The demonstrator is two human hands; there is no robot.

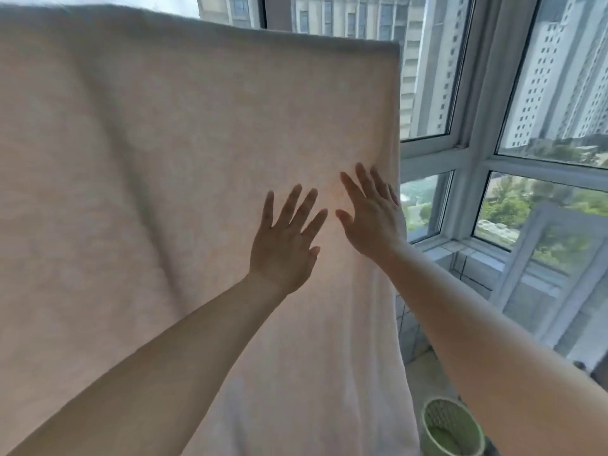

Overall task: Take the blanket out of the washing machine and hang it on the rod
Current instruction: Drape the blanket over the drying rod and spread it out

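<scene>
The big pale blanket hangs up high and fills the left and the middle; its top edge is folded over, but what it hangs on is hidden; the left hand is flat on the cloth with its fingers straight and spread; just beside it the right hand lies flat near the blanket's right edge, fingers spread too; to the right are windows with tall buildings outside; a green basket sits low on the floor.
</scene>
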